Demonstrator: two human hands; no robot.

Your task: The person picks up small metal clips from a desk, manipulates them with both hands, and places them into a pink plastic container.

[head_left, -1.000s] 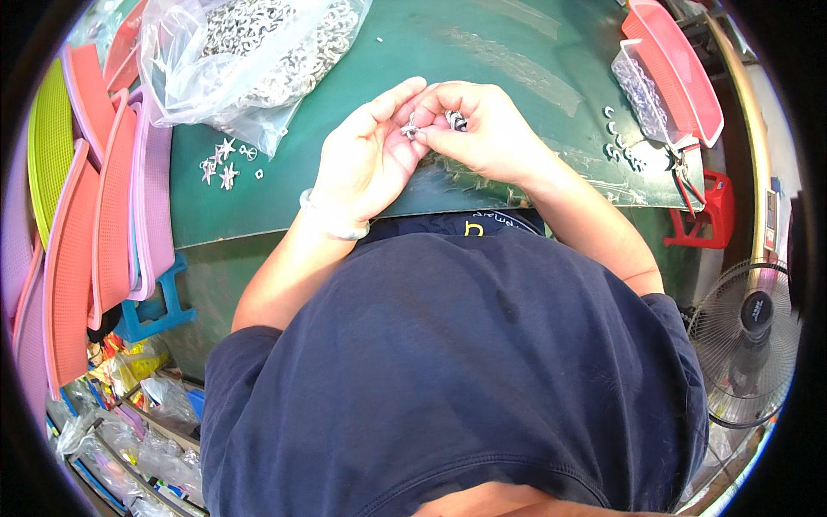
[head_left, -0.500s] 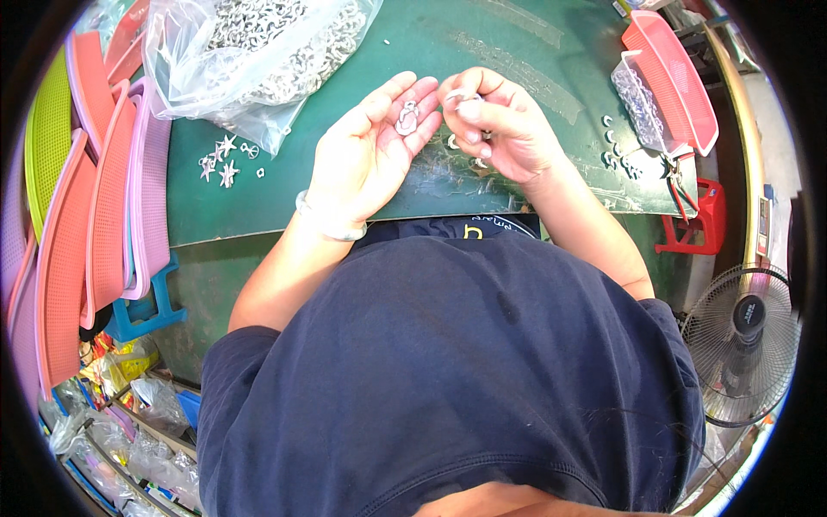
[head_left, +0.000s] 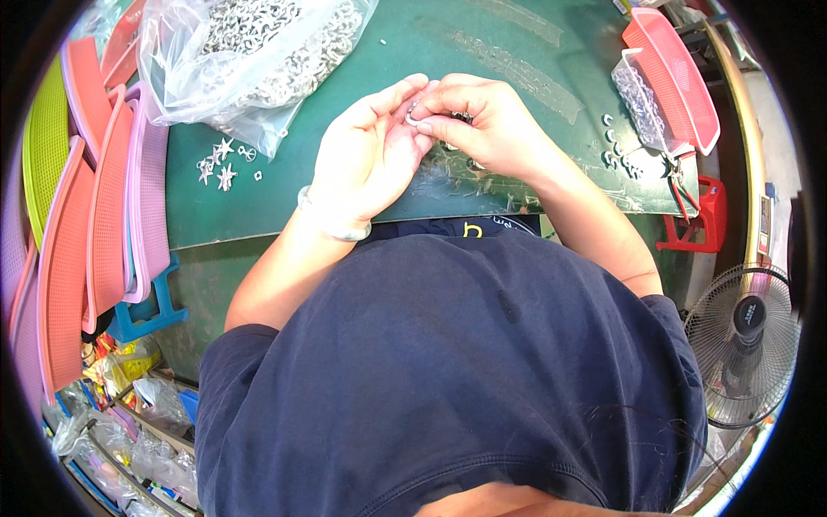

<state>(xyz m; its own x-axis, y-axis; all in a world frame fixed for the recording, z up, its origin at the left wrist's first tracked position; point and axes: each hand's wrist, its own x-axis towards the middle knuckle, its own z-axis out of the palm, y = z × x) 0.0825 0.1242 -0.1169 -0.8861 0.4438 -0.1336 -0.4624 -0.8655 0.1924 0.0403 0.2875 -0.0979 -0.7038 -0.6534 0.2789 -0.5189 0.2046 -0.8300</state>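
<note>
One small silvery piece (head_left: 413, 118) is pinched by the right hand (head_left: 489, 123), thumb against forefinger, over the half-open, upturned palm of the left hand (head_left: 362, 146). Beneath both spreads a green table (head_left: 422, 47). From the hands, a clear bag (head_left: 183, 73) of silvery bits (head_left: 297, 73) lies at ten o'clock, star-shaped pieces (head_left: 226, 178) at nine, small crescents (head_left: 610, 135) and, beyond them, a pink basket (head_left: 680, 73) at three, and a wire-caged fan (head_left: 749, 316) at four.

Hands (head_left: 360, 155) w/ sm. silvery pc. (head_left: 411, 119), grn. tbl. (head_left: 413, 52)
</note>
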